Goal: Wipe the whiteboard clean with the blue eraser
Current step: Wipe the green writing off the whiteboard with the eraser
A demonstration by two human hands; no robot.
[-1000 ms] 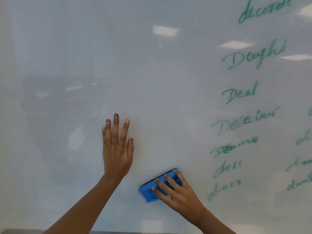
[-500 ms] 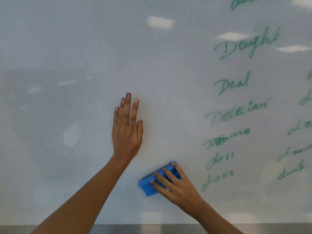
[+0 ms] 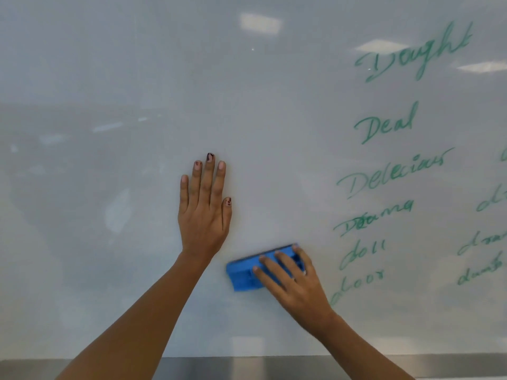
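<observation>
A white whiteboard (image 3: 137, 78) fills the view. Green handwritten words (image 3: 389, 176) run down its right side in two columns. My right hand (image 3: 293, 283) presses the blue eraser (image 3: 244, 272) flat against the board, low and just right of centre, with fingers spread over its back. The eraser sits a little left of the lowest green words. My left hand (image 3: 204, 212) lies flat on the bare board, fingers straight and pointing up, just above and left of the eraser.
A grey metal ledge (image 3: 274, 367) runs along the board's bottom edge. The left and middle of the board carry no writing, only ceiling-light reflections (image 3: 260, 23).
The view has dropped, so the writing sits higher in frame and the metal ledge shows. My left hand's fingers have closed together. The eraser stays low on the board with only a slight shift.
</observation>
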